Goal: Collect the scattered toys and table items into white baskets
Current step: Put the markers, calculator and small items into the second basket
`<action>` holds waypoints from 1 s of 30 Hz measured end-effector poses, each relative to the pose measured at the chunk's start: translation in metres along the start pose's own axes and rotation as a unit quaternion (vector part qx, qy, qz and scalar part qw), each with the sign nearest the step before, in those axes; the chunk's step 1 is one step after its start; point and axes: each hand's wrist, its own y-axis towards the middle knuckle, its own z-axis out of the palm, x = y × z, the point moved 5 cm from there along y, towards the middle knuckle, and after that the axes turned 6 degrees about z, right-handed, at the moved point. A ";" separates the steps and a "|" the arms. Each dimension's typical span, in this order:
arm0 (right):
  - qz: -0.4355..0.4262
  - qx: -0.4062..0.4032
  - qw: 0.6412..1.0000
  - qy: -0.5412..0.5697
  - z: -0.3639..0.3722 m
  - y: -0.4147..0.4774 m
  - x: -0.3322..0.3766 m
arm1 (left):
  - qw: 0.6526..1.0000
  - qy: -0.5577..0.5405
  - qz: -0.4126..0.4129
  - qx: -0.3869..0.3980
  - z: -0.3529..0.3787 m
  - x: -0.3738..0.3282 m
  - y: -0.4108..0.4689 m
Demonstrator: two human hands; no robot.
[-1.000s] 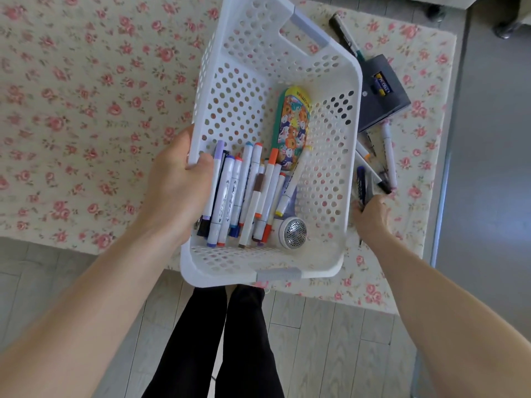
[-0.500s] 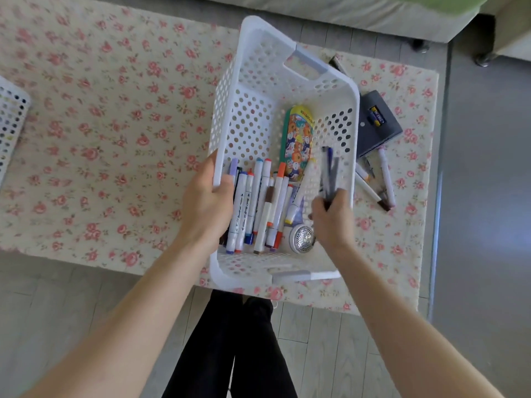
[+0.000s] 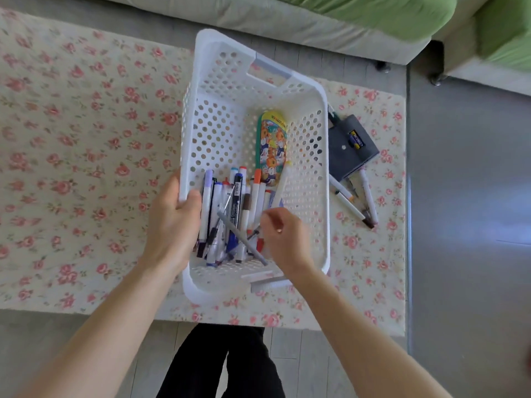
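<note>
A white perforated basket (image 3: 321, 179) sits on the flowered tablecloth, tilted toward me. My left hand (image 3: 172, 222) grips its left rim. Inside lie several markers and pens (image 3: 230, 214) in a heap and a colourful toy phone (image 3: 273, 147). My right hand (image 3: 283, 239) hovers inside the basket over the pens, fingers loosely curled with nothing visibly held; a grey pen (image 3: 244, 239) lies just left of it. Several more pens (image 3: 353, 202) lie on the cloth right of the basket, below a dark grey pouch (image 3: 350, 147).
The tablecloth (image 3: 86, 156) covers a low table whose near edge runs just in front of my legs. A grey and green sofa (image 3: 359, 21) stands beyond it. Grey floor (image 3: 465, 225) lies to the right.
My right hand picked up dark pens from the cloth, carried them over the basket and let them fall among the markers. The left hand has kept its hold on the rim.
</note>
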 end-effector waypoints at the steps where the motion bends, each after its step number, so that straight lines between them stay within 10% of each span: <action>1: -0.007 -0.051 0.998 0.042 -0.012 0.005 -0.002 | 1.000 0.002 -0.003 -0.008 -0.002 -0.001 0.003; 6: 0.037 -0.241 0.967 0.074 -0.077 0.046 -0.049 | 0.999 0.014 -0.016 -0.043 -0.005 -0.007 0.017; 18: 0.087 -0.064 0.938 -0.330 -0.092 0.163 -0.109 | 0.998 0.021 -0.032 -0.057 0.017 -0.019 0.040; 30: 0.063 -0.043 0.958 -0.276 -0.106 0.161 -0.121 | 0.997 0.001 -0.044 -0.058 0.037 -0.036 0.032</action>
